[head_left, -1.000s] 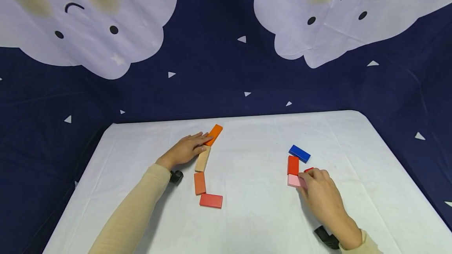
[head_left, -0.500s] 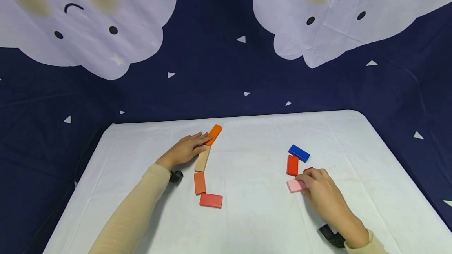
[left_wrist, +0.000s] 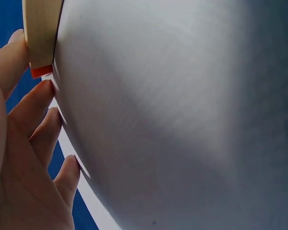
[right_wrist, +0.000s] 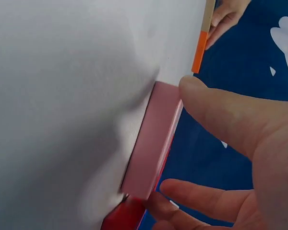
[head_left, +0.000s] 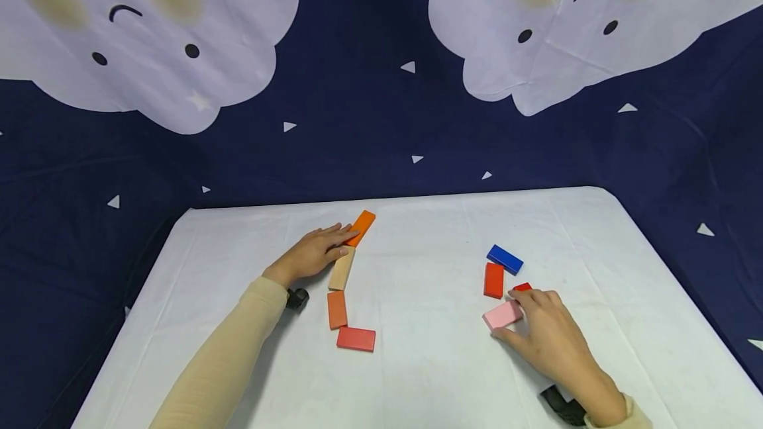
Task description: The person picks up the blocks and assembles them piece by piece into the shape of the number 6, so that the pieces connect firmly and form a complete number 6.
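My left hand (head_left: 316,251) lies with fairly straight fingers on the orange block (head_left: 365,222) at the far end of a row. Its thumb touches the natural wood block (head_left: 342,271); the left wrist view shows that wood block (left_wrist: 42,28) beside the thumb. My right hand (head_left: 551,333) pinches a pink block (head_left: 503,315) between thumb and fingers. The right wrist view has the thumb at one end of the pink block (right_wrist: 151,139) and fingertips at its other end. A red block (head_left: 493,280) lies just beyond it, and another red block (head_left: 522,287) is partly hidden by the fingers.
A blue block (head_left: 505,259) lies behind the red ones. Nearer me in the left row are a dark orange block (head_left: 337,310) and a light red block (head_left: 356,339). White cloth covers the table (head_left: 429,363), with a dark blue patterned backdrop (head_left: 357,138) behind.
The pink block has been drawn towards me, apart from the red block, and turned slightly. My right thumb has shifted to its near left end. My left hand has not moved.
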`<state>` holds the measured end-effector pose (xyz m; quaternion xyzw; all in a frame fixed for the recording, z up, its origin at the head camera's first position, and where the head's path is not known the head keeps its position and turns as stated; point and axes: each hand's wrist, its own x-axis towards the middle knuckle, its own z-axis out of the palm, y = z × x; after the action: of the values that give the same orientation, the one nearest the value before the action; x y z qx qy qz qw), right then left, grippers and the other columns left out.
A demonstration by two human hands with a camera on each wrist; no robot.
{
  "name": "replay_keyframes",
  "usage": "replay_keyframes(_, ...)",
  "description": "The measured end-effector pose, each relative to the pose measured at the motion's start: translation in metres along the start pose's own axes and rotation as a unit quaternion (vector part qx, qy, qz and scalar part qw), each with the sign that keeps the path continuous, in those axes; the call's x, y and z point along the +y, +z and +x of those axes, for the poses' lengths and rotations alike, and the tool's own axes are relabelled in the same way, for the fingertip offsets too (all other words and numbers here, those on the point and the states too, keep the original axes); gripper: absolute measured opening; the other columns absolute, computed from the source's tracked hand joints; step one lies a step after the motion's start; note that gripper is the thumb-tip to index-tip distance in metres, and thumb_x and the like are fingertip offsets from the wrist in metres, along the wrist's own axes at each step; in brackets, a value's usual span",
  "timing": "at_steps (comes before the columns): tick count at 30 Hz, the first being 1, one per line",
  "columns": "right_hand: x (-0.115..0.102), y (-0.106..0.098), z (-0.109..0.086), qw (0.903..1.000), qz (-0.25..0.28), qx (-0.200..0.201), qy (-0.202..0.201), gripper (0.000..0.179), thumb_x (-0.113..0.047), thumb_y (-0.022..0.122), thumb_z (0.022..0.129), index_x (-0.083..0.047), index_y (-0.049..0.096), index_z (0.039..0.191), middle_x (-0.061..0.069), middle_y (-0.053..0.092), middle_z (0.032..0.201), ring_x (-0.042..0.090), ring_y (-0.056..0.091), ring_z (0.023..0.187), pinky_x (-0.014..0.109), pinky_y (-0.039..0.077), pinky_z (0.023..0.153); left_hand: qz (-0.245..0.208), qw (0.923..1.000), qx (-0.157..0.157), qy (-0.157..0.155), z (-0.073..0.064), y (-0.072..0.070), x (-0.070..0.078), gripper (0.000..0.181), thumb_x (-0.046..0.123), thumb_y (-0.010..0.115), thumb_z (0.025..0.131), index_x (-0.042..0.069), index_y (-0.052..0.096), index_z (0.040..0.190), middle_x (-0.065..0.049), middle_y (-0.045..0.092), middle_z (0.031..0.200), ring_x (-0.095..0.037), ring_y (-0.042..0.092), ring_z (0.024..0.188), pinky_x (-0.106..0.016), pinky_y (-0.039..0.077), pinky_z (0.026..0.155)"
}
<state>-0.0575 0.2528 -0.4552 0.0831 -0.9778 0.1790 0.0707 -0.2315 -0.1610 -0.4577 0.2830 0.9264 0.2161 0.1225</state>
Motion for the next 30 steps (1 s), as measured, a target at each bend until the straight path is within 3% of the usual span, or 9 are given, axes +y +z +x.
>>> replay_keyframes(7,-0.005,0.003,0.002,0.9991,-0.021,-0.03,0.023,0.069,-0.037,0.092,0.069,0.007,0.068,0.116,0.021,0.065,0.113,0.035,0.053,0.1,0.054,0.051,0.086,0.001,1.0,-0.002,0.003,0.001,0.0,0.0,0.05,0.033,0.049,0.107,0.019,0.042,0.155,-0.006,0.035,0.161,-0.029,0.027,0.15,-0.055,0.016,0.122)
replay_keyframes(19,-0.004,0.006,0.003,1.0,-0.004,0.004,0.004,0.065,-0.037,0.092,0.068,0.006,0.069,0.112,0.018,0.066,0.108,0.033,0.053,0.098,0.05,0.051,0.084,0.004,1.0,0.0,0.005,0.001,0.0,-0.003,0.05,0.032,0.049,0.107,0.017,0.043,0.154,-0.007,0.035,0.161,-0.029,0.027,0.15,-0.055,0.016,0.122)
replay_keyframes(30,-0.019,0.004,0.005,0.9998,0.014,0.014,0.001,0.065,-0.036,0.094,0.066,0.004,0.07,0.112,0.017,0.066,0.11,0.032,0.054,0.102,0.05,0.051,0.085,0.007,0.9999,0.001,0.008,-0.001,0.0,0.0,0.05,0.032,0.049,0.107,0.018,0.043,0.154,-0.008,0.036,0.16,-0.03,0.028,0.15,-0.056,0.017,0.121)
